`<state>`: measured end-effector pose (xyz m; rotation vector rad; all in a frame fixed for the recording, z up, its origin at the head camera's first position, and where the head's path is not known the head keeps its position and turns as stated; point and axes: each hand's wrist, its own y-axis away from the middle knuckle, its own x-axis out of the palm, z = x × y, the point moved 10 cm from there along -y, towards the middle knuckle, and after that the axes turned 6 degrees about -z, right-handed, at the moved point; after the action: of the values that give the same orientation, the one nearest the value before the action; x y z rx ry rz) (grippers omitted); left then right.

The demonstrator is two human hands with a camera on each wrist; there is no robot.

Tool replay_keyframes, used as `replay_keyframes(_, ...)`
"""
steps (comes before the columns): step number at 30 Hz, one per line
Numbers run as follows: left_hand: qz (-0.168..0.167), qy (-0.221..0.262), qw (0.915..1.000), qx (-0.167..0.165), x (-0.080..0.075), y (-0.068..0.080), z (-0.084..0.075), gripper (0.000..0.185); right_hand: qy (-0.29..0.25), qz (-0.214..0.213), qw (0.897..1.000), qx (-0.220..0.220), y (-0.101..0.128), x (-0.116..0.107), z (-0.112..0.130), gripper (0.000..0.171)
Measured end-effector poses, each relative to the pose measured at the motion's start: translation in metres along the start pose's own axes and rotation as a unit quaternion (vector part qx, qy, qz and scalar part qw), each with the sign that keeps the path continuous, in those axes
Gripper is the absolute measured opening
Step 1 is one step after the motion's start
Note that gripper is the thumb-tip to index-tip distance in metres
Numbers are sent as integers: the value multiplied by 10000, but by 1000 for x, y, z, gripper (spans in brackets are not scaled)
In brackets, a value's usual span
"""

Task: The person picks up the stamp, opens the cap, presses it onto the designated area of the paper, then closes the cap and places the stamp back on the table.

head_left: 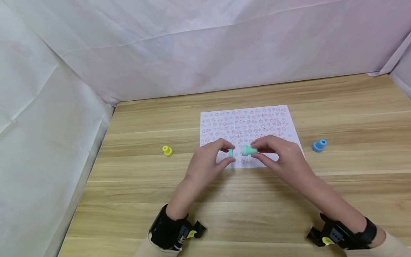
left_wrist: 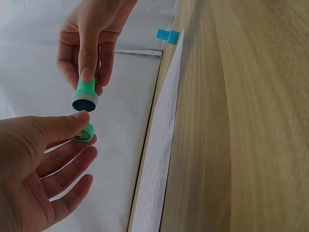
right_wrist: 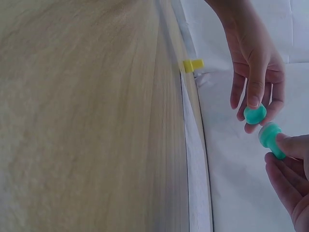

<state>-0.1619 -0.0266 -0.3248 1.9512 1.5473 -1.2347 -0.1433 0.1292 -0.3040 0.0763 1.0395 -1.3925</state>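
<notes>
Thumb and fingers of my right hand (head_left: 285, 156) pinch the narrow handle of a mint-green toy stamp (head_left: 248, 150). Its wide end points left, and the left wrist view shows a dark round stamping face (left_wrist: 84, 105) with a pale ring around it. My left hand (head_left: 205, 162) pinches a small round green cap (head_left: 231, 152), whose hollow side faces the stamp. A short gap separates cap and stamp, both held above the printed paper (head_left: 212, 123). In the left wrist view, the other left fingers spread loosely below the cap (left_wrist: 87, 133).
On the wooden table (head_left: 144, 200), a yellow stamp (head_left: 167, 151) stands left of the paper and a blue stamp (head_left: 319, 145) to its right. Rows of small red and blue prints cover the paper. White cloth (head_left: 205, 53) hangs behind the table and along its left side.
</notes>
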Motion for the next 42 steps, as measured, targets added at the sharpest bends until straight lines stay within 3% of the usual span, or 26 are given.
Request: replay_keyframes(42,-234,359,9979,490,1,0,-17,30,-451,-30,9987,-219,1,7,10,36)
